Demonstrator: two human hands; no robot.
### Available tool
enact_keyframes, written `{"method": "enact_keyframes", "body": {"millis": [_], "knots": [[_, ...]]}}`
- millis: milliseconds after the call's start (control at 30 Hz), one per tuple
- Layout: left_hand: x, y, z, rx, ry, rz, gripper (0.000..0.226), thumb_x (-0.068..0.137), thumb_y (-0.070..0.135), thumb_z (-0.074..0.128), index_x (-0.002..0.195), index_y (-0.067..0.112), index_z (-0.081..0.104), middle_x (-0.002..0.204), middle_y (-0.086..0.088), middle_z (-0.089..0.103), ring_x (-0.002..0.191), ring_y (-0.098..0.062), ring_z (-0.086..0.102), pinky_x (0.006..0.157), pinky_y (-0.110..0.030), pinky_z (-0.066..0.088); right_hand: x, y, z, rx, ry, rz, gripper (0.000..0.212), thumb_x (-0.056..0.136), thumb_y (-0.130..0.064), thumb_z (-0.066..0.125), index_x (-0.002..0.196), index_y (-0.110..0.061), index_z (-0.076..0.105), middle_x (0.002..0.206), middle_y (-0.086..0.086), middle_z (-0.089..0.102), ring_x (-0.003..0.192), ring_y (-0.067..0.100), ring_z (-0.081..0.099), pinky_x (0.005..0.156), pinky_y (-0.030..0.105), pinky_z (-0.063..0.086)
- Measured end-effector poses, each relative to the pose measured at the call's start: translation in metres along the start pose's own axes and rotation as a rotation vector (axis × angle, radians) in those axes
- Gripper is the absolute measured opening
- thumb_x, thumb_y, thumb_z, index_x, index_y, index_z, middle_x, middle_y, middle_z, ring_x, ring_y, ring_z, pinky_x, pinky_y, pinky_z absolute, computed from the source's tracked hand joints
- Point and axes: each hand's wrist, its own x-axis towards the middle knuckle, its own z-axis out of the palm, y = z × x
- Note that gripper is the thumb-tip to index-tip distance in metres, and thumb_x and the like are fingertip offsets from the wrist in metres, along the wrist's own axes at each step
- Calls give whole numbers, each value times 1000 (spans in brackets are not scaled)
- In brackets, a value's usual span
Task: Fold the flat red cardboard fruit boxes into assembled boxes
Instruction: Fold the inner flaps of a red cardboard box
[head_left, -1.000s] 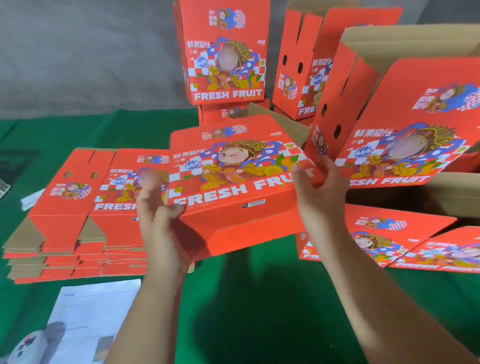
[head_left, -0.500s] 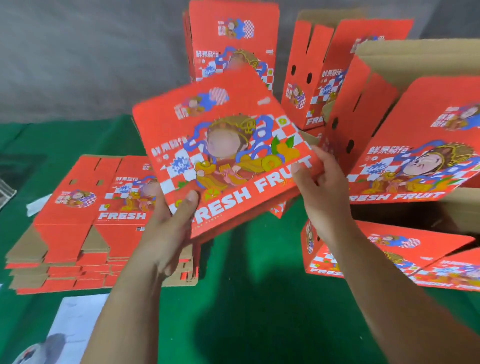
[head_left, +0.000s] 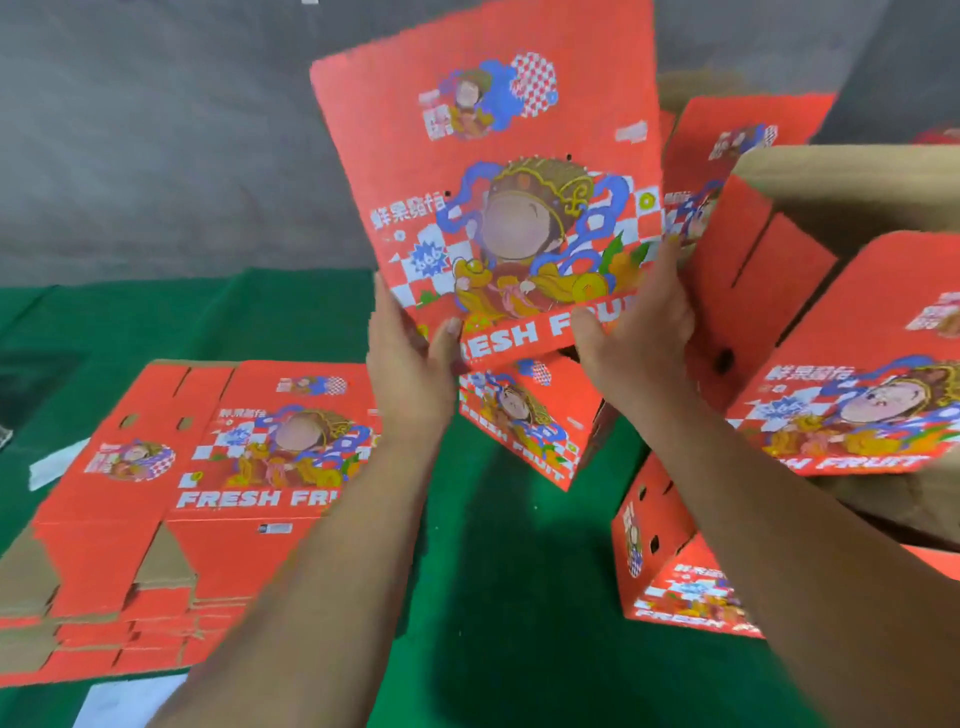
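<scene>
I hold a red fruit box (head_left: 498, 171) upright in the air at the centre, its printed "FRESH FRUIT" face toward me. My left hand (head_left: 410, 364) grips its lower left corner, thumb on the front. My right hand (head_left: 639, 332) grips the lower right corner, thumb over the lettering. A stack of flat red boxes (head_left: 171, 499) lies on the green table (head_left: 519, 597) at the left. The held box's back and underside are hidden.
Assembled red boxes crowd the right: one below my hands (head_left: 524, 421), one near the front right (head_left: 670, 571), a tilted one (head_left: 857, 389), others behind (head_left: 737, 171). A white paper (head_left: 124, 701) lies bottom left. A grey wall (head_left: 156, 130) backs the table.
I have lifted the box and tipped it from lying nearly flat to standing upright, higher and further from me. Both hands now hold its lower corners.
</scene>
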Motion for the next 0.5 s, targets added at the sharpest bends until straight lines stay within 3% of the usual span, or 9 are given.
{"method": "enact_keyframes", "body": {"millis": [33,100,133,200,267,333,367,433,500], "knots": [[22,-3,5,225,-41,-103,67,93,18,68,153,26,40,126,-18,53,110,-33,57,99,-39,50,0,0,4,-47,-31,51,103,84,-31,73,165,-13,11,161,19,33,148,39,31,124,47,20],[59,-5,11,509,-340,-312,58,98,16,61,151,31,42,127,-13,47,109,-34,57,97,-35,54,-4,5,14,-50,-68,164,104,80,-34,74,164,-22,13,155,19,35,144,41,31,121,47,20],[71,-2,14,502,-526,-357,54,101,12,57,151,28,42,119,-8,53,102,-30,59,84,-27,58,-9,10,19,-22,-89,202,103,79,-34,74,162,-24,15,150,18,39,140,41,34,119,47,22],[85,3,26,341,-692,-362,51,103,6,55,149,22,42,114,-7,62,87,-22,59,62,-17,53,-17,19,30,70,-154,258,102,79,-30,77,160,-22,15,147,15,41,138,39,38,119,44,27],[85,6,39,201,-745,-308,72,101,3,58,162,18,23,134,-9,60,91,-16,61,67,-15,52,-22,24,39,203,-207,338,102,82,-22,78,160,-18,13,150,14,40,139,32,41,121,42,30],[79,5,53,148,-810,-206,93,97,-3,60,167,20,3,152,-5,47,121,-19,58,95,-21,51,-19,30,46,361,-195,415,94,84,-14,77,156,-15,16,145,13,47,132,28,51,118,44,37],[76,4,59,132,-815,-168,93,97,-4,60,167,23,5,162,-4,36,139,-19,48,108,-27,46,-16,32,47,410,-179,440,87,84,-10,75,151,-16,19,139,13,53,126,27,55,115,45,41],[70,1,68,50,-763,-150,87,95,-3,59,166,25,17,168,-3,28,144,-15,45,103,-23,50,-10,35,48,448,-134,464,81,86,-9,72,145,-19,19,134,12,58,119,26,59,110,44,45],[60,1,75,-54,-702,-156,82,93,-1,60,164,24,29,159,0,43,125,-2,57,83,-11,52,-6,37,46,435,-83,473,89,86,-14,73,155,-17,16,138,10,58,120,25,59,110,41,45]]}}
